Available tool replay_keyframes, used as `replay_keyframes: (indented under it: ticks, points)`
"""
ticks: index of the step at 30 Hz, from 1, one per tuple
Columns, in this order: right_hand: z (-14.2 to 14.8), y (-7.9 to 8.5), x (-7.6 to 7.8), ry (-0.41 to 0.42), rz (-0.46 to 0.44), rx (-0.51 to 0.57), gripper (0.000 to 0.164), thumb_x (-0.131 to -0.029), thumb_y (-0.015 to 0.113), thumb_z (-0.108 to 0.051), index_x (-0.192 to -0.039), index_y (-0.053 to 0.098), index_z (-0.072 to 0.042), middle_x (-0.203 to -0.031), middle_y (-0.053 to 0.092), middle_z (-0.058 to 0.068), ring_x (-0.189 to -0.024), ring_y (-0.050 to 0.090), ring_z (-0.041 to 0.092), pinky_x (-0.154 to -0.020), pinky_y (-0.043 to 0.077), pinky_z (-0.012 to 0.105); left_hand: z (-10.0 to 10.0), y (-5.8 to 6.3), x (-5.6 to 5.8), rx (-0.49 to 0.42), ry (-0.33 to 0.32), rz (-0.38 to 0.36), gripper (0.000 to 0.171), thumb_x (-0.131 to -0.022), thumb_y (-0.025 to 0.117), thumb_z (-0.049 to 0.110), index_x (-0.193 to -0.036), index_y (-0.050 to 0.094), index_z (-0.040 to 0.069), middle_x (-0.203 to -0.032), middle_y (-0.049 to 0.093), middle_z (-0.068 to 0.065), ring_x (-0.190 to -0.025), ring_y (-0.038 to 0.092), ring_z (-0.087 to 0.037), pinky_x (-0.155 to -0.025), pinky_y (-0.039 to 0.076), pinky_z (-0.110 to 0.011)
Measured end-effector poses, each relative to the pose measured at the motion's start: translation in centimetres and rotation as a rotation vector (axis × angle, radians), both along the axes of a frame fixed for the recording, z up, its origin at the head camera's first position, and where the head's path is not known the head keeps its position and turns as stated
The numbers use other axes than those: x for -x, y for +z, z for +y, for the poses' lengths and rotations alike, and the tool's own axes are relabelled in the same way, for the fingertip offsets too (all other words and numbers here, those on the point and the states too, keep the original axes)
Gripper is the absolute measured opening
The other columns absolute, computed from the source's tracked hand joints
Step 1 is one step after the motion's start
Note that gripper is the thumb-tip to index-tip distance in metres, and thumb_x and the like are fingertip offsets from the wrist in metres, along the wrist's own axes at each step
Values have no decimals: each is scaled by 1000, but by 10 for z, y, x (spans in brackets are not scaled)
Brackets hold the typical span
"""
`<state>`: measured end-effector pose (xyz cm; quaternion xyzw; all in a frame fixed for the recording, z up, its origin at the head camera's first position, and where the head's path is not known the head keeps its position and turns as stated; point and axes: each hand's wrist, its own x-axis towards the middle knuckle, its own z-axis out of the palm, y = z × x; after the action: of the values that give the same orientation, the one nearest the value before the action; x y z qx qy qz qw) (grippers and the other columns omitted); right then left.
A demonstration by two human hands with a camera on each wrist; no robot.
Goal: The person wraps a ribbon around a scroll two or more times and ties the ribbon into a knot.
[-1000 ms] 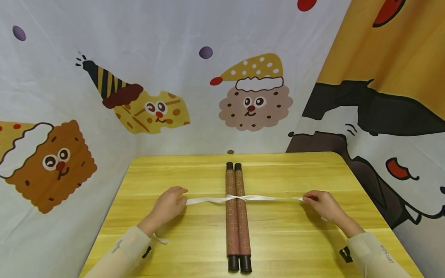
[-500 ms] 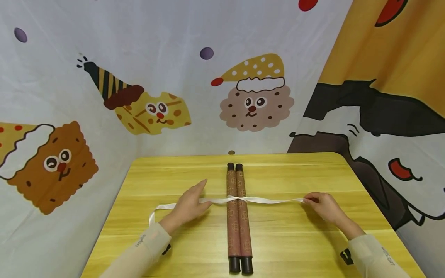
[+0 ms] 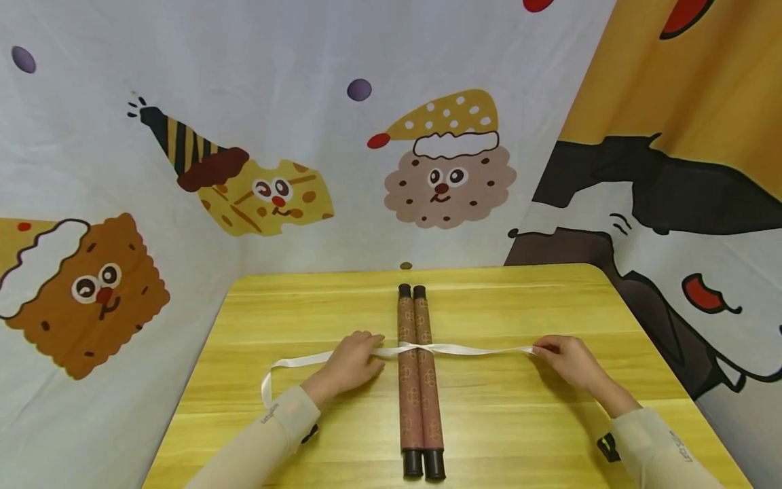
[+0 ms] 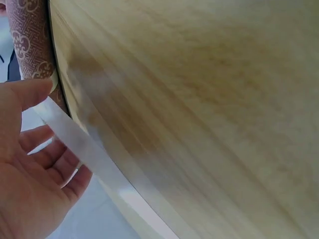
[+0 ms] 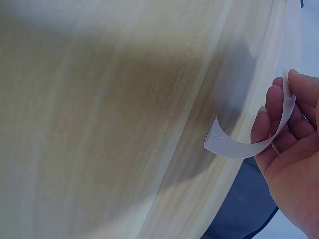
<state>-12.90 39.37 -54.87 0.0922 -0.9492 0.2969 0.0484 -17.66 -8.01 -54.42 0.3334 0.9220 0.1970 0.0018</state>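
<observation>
Two rolled scrolls (image 3: 411, 401), covered in reddish-brown patterned cloth with black end caps, lie side by side on the table. A white ribbon (image 3: 461, 350) crosses over their middle in a single crossing and runs out to both sides. My right hand (image 3: 568, 363) pinches the right part of the ribbon between thumb and fingers; its loose end (image 5: 229, 149) curls below the hand in the right wrist view. My left hand (image 3: 348, 367) is just left of the scrolls, thumb and fingers apart, with the ribbon's left part (image 4: 94, 154) passing between them.
The ribbon's left tail bends down near the left sleeve (image 3: 287, 421). A yellow wood-grain table (image 3: 501, 421) lies beneath everything. A white curtain (image 3: 275, 81) with cartoon figures hangs behind the table's far edge.
My left hand has let go of the ribbon's left end and moved right along it, closer to the scrolls. The tail now lies loose behind it. My right hand keeps its pinch almost unmoved.
</observation>
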Motion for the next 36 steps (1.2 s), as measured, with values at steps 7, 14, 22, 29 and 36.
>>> replay_keyframes:
  ticks: [7, 14, 22, 29, 36]
  points:
    - [0, 0, 0, -4, 0, 5, 10, -88, 66, -19, -91, 71, -12, -84, 69, 1, -69, 57, 13, -57, 50, 33, -1, 0, 2, -28, 3, -36, 21, -89, 64, 22, -103, 70, 8, -82, 62, 2, -73, 52, -11, -67, 50, -32]
    - [1, -1, 0, -8, -21, 6, 12, -89, 65, -21, -93, 71, -11, -87, 69, 2, -72, 57, 14, -58, 50, 34, -3, -2, 2, -270, 1, -206, 13, -92, 61, 16, -92, 71, 9, -85, 68, 0, -74, 56, -7, -66, 53, -29]
    - [2, -3, -2, -4, -16, 11, 10, -88, 66, -18, -93, 71, -11, -85, 69, 2, -70, 57, 14, -56, 50, 32, 4, 1, -2, -679, 149, -498, 21, -93, 59, 17, -95, 69, -1, -89, 68, -19, -77, 60, -23, -70, 55, -37]
    - [2, -4, -3, -17, -27, 12, 11, -89, 66, -19, -93, 71, -11, -87, 69, 2, -74, 58, 14, -61, 51, 36, 18, 2, -4, -1009, 323, -637, 23, -91, 62, 14, -91, 67, -8, -90, 66, -28, -85, 61, -38, -80, 53, -47]
    - [1, -5, -4, -40, -43, 11, 11, -89, 65, -19, -93, 71, -10, -87, 69, 3, -73, 58, 14, -61, 51, 36, 37, 5, -7, -1208, 406, -696, 24, -90, 63, 12, -96, 65, -11, -84, 67, -16, -82, 62, -30, -81, 54, -44]
